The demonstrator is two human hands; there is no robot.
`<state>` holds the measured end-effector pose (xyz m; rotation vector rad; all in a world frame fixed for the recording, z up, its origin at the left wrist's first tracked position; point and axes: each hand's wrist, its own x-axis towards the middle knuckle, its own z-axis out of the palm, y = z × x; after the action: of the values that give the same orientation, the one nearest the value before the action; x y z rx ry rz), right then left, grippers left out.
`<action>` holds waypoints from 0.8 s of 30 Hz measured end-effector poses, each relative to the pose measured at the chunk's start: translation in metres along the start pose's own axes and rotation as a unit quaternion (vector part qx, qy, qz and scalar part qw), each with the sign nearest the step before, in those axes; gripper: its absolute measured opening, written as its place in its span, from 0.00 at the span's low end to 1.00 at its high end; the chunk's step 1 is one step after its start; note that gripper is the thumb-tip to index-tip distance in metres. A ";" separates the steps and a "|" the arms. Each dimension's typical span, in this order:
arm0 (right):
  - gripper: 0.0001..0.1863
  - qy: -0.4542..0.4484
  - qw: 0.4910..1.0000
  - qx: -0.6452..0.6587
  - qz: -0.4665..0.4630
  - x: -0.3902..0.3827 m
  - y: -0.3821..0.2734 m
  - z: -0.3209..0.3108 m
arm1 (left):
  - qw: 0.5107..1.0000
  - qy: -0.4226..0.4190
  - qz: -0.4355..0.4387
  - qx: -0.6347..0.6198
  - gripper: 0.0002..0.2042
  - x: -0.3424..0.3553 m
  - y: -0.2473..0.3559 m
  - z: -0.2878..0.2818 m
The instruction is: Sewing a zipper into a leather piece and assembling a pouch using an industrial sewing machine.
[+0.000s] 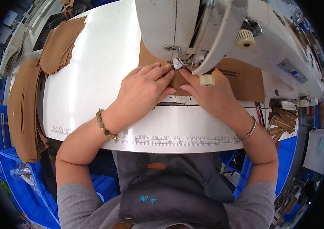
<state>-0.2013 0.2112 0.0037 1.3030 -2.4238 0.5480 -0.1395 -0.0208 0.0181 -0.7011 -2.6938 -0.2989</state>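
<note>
Under both hands: brown panel [246,88], flat on the white table [89,95], showing beyond the left fingers and extending well to the right of the right hand; narrow slit in the part beside the right hand.

Left hand [143,84]: palm down, fingers together and laid on the panel, tips just beside the presser foot [176,63], thumb parted from them.

Right hand [211,89]: index finger stretched toward the presser foot from the other side, thumb spread below; remaining fingers partly hidden by machine parts. Hands apart from each other, thumb tips near across a small gap.

Above and to the right of the hands: white sewing machine [284,45], with cream knobs.

Far left of the left hand: fanned stack of brown pieces [60,45]; nearer the body, pile of slit brown panels [23,110] at the table edge.

Right of the right wrist: slim red-and-dark tool [260,114]; beyond, bundle of brown strips [284,119].

Below both hands: printed ruler scale [181,141] along the table's near edge; dark apron [169,175].

On left wrist: beaded bracelet [102,125]. On right wrist: metal bangle [250,131].
</note>
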 end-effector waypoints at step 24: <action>0.18 -0.005 0.999 -0.026 -0.023 0.004 0.003 -0.002 | 0.999 0.034 0.020 0.013 0.19 0.004 -0.001 0.000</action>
<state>-0.2057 0.2106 0.0064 1.3383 -2.3930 0.4643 -0.1434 -0.0202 0.0199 -0.7220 -2.6110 -0.2722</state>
